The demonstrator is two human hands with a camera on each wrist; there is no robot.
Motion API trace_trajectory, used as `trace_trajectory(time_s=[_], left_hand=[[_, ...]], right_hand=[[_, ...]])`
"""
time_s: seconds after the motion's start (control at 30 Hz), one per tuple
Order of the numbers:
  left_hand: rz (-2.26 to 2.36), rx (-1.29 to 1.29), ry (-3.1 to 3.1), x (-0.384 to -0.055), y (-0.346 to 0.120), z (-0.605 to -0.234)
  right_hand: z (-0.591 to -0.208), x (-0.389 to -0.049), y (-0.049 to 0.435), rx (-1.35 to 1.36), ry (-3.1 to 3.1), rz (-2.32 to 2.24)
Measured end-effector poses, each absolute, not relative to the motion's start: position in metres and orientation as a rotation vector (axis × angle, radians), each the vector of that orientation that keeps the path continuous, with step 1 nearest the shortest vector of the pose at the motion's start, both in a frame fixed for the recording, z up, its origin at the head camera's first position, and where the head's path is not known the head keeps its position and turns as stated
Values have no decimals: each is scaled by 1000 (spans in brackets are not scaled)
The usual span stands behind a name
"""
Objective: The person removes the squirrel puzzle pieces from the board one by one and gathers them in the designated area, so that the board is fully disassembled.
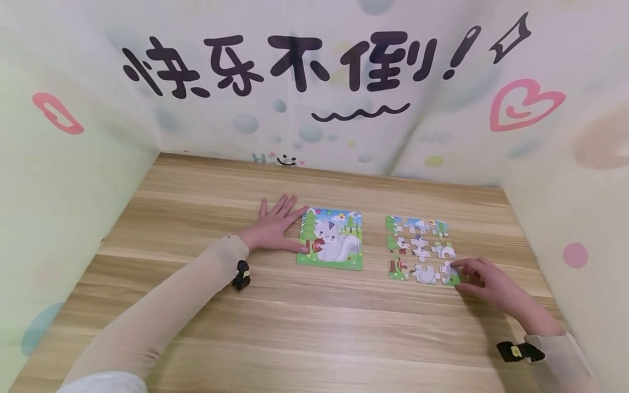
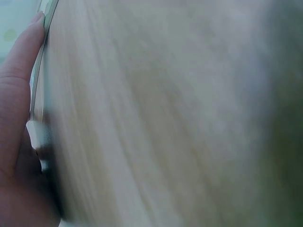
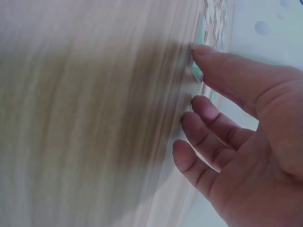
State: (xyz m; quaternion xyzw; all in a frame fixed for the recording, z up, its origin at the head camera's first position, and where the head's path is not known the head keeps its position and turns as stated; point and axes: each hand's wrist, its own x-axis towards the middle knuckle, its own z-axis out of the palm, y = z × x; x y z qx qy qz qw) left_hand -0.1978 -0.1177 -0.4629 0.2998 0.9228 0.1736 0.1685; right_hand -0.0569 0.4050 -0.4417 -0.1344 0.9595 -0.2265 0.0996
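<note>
A square picture board [image 1: 334,240] showing a grey squirrel among green trees lies on the wooden table. My left hand [image 1: 273,227] rests flat at its left side, fingers spread, with thumb and index finger touching the board's edge. In the left wrist view that thumb [image 2: 16,80] lies along the thin board. To the right, several loose jigsaw pieces [image 1: 420,247] lie apart in rows. My right hand [image 1: 491,281] pinches the bottom right puzzle piece [image 1: 449,274] between thumb and index finger. The right wrist view shows its thumb tip on the piece's edge, other fingers curled loosely.
The wood-grain table [image 1: 295,327] ends at a printed cloth backdrop [image 1: 295,131] behind and at both sides. A black bow band [image 1: 241,275] sits on the left wrist and another bow band [image 1: 520,351] on the right.
</note>
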Motion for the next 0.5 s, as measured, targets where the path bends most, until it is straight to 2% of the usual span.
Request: trace_trajectory(time_s=[0.5], left_hand=[[546,839,2610,-198,-118,-468]], right_hand=[[-447,-52,409,-369,2837,-700]])
